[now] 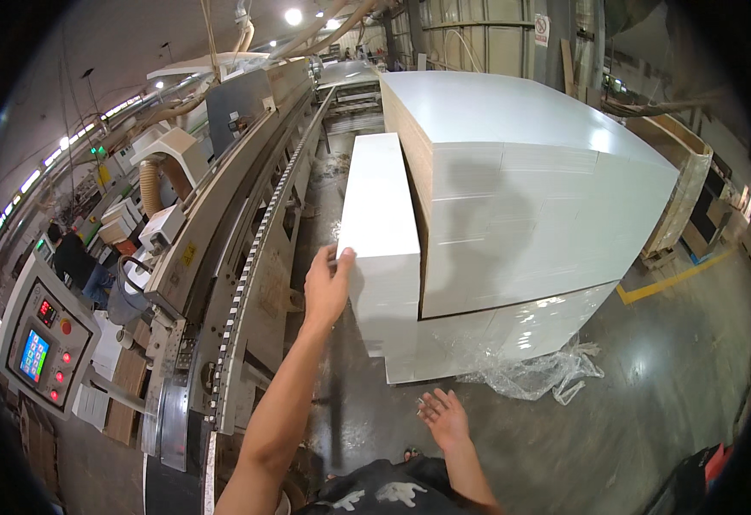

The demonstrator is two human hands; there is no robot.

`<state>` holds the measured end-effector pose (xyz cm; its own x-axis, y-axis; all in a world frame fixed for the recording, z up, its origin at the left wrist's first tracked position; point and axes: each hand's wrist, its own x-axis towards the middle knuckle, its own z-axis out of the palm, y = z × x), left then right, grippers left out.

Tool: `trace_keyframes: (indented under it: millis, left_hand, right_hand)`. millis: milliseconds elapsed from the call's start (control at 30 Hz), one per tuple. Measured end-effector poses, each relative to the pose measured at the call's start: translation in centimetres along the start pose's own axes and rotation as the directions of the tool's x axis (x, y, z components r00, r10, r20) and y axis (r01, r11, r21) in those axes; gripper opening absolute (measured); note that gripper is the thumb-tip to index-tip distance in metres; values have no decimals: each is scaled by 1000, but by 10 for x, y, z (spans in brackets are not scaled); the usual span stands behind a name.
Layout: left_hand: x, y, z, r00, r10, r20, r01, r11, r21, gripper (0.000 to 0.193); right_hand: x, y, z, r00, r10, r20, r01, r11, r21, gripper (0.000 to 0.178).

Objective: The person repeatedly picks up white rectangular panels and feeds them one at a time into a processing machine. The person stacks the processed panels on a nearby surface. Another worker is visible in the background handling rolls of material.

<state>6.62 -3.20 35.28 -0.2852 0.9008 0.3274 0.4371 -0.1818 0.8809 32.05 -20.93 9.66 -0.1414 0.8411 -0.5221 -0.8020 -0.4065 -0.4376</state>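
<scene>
My left hand [327, 281] is at the near left corner of a narrow stack of white boards [381, 206]. Its thumb touches the corner, and its fingers lie apart along the left side; no board is lifted. Low in front of the stacks, my right hand [445, 419] is open with the fingers spread and nothing in it. Beside the narrow stack stands a much wider stack of large white panels [530, 206], its left side showing brown board edges. Both rest on a lower layer of white boards [478, 339].
A long machine [247, 249] with a toothed track runs along my left. Its control panel [48, 339] has a lit screen and red buttons. Crumpled clear plastic film [543, 375] lies by the stack's base. Further left, a person [79, 264] in dark clothes is near other machinery.
</scene>
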Motion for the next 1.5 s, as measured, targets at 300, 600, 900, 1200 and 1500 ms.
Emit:
trace_keyframes:
  millis: [300,600,900,1200,1500]
  left_hand:
    - [10,0,-26,965,-260,28,252,893,-373,34]
    - [-116,-21,-202,941,-334,-49,260,809,-527,34]
    - [-325,-75,-375,679,-467,-567,106,826,-554,72]
    - [-565,-201,-414,157,-648,-746,232,758,-609,50]
    - [-593,-303,-467,-15,-602,-798,91,794,-601,44]
  right_hand:
    - [-2,-30,-4,999,-1,38,0,999,35,45]
    - [-18,-9,171,794,160,587,-42,977,-209,52]
    - [-11,69,338,698,129,704,171,925,-339,50]
    - [6,345,297,696,657,289,-7,410,-912,32]
    - [27,524,342,691,694,201,-14,291,-957,41]
